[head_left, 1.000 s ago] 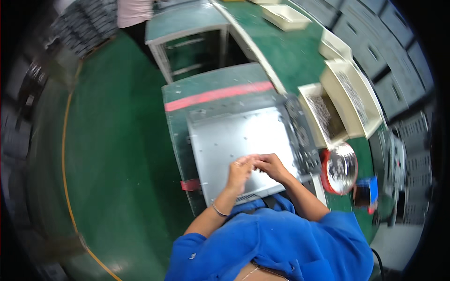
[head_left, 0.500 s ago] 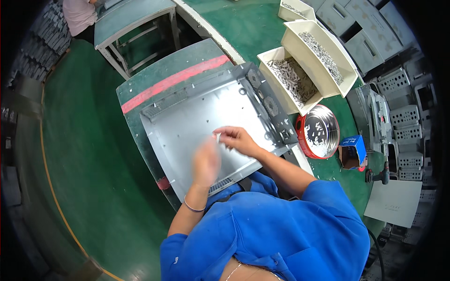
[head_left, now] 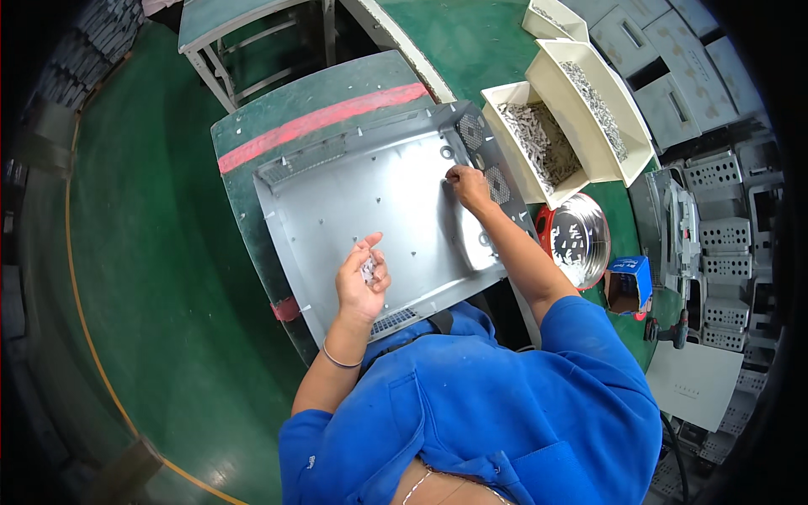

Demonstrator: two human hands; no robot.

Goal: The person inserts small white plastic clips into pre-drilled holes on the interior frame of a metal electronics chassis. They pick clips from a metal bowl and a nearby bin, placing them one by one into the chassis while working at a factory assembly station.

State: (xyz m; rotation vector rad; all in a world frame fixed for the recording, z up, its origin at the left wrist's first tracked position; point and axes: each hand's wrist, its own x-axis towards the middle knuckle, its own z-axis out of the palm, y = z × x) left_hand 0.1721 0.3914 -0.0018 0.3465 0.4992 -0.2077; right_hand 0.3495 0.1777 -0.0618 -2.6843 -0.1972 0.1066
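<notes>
A shallow grey sheet-metal case (head_left: 337,202) lies in front of me, its inside facing up. Small white pegs stick up along its rim, and several small studs dot its floor. Over the near part of the case, my left hand (head_left: 362,282) is palm up, fingers curled around several small white pieces (head_left: 368,268). My right hand (head_left: 470,187) reaches to the right side of the case, by the wall with round mesh vents (head_left: 500,184). Its fingers are pinched together near a ring-shaped hole; whatever they hold is hidden.
The case rests on a worn green table (head_left: 244,135) with a red stripe. To the right are cream bins (head_left: 502,139) of small parts, a red round tin (head_left: 547,231) with white pieces, a blue box (head_left: 629,273) and a power drill (head_left: 673,329). Another table (head_left: 244,18) stands far left.
My hands were together over the middle of the case. The right has moved away to the right wall; the left has turned palm up, showing the white pieces. The whole view has shifted slightly.
</notes>
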